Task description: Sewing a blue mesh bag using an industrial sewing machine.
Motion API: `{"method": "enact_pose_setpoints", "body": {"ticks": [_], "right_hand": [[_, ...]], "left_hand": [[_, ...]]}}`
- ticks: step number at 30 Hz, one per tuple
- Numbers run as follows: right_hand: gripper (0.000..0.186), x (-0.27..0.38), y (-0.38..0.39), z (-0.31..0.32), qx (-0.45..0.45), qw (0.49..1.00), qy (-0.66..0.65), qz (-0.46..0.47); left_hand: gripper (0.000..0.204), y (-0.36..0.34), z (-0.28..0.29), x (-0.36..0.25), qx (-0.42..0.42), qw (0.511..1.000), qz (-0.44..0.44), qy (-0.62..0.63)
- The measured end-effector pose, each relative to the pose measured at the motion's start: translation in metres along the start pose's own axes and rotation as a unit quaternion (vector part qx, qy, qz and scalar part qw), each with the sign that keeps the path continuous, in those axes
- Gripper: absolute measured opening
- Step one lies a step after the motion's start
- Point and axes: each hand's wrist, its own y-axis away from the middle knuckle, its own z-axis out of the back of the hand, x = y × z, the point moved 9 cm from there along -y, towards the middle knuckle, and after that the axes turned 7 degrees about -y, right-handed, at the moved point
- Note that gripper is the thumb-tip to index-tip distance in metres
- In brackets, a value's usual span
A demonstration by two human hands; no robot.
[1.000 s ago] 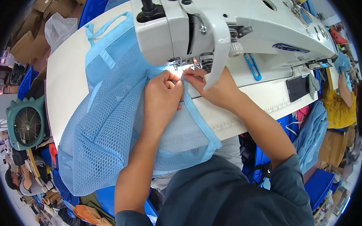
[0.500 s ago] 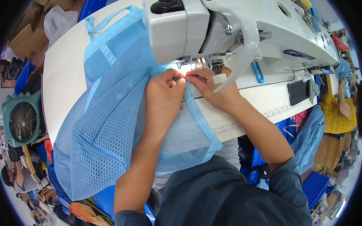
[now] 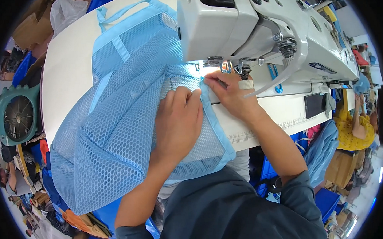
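A light blue mesh bag (image 3: 108, 143) with cloth binding and a loop handle lies over the white table, its edge under the lit presser foot of a sewing machine (image 3: 209, 26). My left hand (image 3: 179, 120) lies on the mesh, below and left of the foot, with curled fingers together gripping the fabric. My right hand (image 3: 233, 97), close to the foot, pinches the blue binding edge (image 3: 214, 118); its fingertips are partly behind the machine's parts.
Blue thread snips (image 3: 277, 85) and a dark phone (image 3: 314, 105) lie on the right. Around the table (image 3: 67, 52) are a green fan (image 3: 17, 117), blue bins (image 3: 327, 202), cardboard, heaped fabric and a co-worker in yellow (image 3: 354, 130).
My left hand has moved down from the presser foot, off the binding onto the mesh. The view has shifted, with the machine appearing further right. My right hand remains at the binding.
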Motion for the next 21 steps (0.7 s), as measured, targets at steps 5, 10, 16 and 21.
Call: {"method": "enact_pose_setpoints", "body": {"ticks": [5, 10, 16, 21], "right_hand": [[0.015, -0.005, 0.0, -0.003, 0.0, 1.0, -0.007, 0.006], [0.017, 0.001, -0.001, -0.007, 0.045, 0.997, -0.003, -0.062], [0.021, -0.002, 0.001, -0.006, 0.022, 0.994, -0.023, -0.101], [0.024, -0.01, 0.002, -0.005, 0.028, 0.988, -0.03, -0.151]], "left_hand": [[0.038, 0.003, -0.003, 0.002, -0.005, 1.0, -0.025, 0.007], [0.045, 0.003, -0.004, 0.002, -0.007, 1.0, -0.021, 0.003], [0.046, 0.003, -0.008, 0.002, 0.016, 1.0, -0.022, -0.014], [0.044, 0.004, -0.009, 0.002, 0.019, 1.0, -0.02, -0.008]]}}
